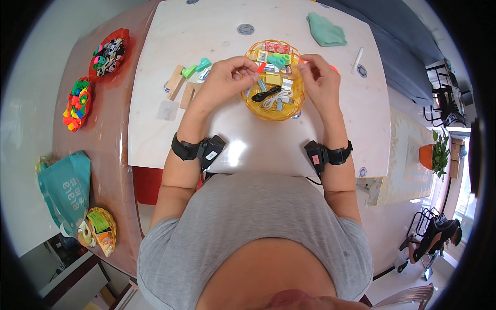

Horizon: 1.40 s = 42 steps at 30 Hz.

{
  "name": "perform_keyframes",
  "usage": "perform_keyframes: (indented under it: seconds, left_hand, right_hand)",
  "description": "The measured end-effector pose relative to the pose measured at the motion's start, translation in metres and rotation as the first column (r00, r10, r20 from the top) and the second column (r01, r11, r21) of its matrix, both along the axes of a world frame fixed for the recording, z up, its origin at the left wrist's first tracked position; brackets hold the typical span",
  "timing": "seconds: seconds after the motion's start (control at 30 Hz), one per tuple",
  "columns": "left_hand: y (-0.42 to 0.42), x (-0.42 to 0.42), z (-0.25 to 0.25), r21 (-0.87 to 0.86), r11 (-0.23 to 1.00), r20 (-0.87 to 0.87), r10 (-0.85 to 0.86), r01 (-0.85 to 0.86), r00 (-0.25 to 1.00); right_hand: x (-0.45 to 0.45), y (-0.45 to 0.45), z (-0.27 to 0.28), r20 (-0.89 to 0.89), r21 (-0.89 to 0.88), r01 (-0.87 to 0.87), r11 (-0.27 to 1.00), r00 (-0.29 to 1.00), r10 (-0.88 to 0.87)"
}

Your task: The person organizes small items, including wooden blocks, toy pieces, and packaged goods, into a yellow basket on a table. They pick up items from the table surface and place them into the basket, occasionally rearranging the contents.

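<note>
My left hand (pixel 234 75) pinches a small red piece (pixel 261 68) between thumb and fingertips, over the left side of a yellow woven basket (pixel 273 114). At the basket's right rim, my right hand (pixel 322 77) has its fingers closed around a red object (pixel 333 69), mostly hidden by the hand. Inside the basket lie a black cable bundle (pixel 266 94), a white cable (pixel 279 98), a white adapter (pixel 287 84), a red-wrapped roll (pixel 276 48), small boxes, and green and teal plastic pieces (pixel 277 61).
Left of the basket are wooden blocks (pixel 175 83), a green piece (pixel 189 72), a teal piece (pixel 203 64) and a clear plastic item (pixel 167 111). A green cloth (pixel 326 30) and a white pen-like stick (pixel 357 60) lie right. Toy-filled red baskets (pixel 77 104) stand on the side table.
</note>
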<state>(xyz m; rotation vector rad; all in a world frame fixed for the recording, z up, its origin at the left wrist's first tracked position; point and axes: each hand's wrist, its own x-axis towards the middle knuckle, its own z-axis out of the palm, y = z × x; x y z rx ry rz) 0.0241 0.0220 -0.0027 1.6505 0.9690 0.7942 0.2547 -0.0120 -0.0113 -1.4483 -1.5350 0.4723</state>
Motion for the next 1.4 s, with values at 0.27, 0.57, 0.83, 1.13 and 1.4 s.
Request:
perform_keyframes:
  seconds: [0.27, 0.57, 0.83, 1.13, 1.4]
  left_hand:
    - [-0.006, 0.012, 0.001, 0.005, 0.984, -0.020, -0.180, 0.180, 0.983]
    - [0.002, 0.007, -0.011, 0.035, 0.999, 0.215, -0.004, -0.004, 0.977]
    - [0.016, -0.009, -0.012, 0.061, 0.980, 0.293, 0.162, -0.188, 0.942]
    - [0.023, -0.018, -0.015, 0.075, 0.964, 0.268, 0.226, -0.254, 0.937]
    - [0.028, -0.027, -0.013, 0.086, 0.932, 0.240, 0.325, -0.353, 0.915]
  right_hand:
    - [-0.023, -0.013, 0.009, -0.094, 0.037, -0.400, 0.916, 0.911, 0.402]
    - [0.025, 0.003, 0.007, -0.442, -0.077, -0.315, 0.946, 0.861, 0.251]
    - [0.047, 0.007, -0.001, 0.019, -0.196, -0.122, 0.973, 0.992, 0.128]
    - [0.025, 0.015, -0.014, 0.092, -0.062, -0.147, 0.987, 0.984, 0.153]
    - [0.016, 0.016, -0.019, 0.117, -0.094, -0.034, 0.995, 0.992, 0.045]
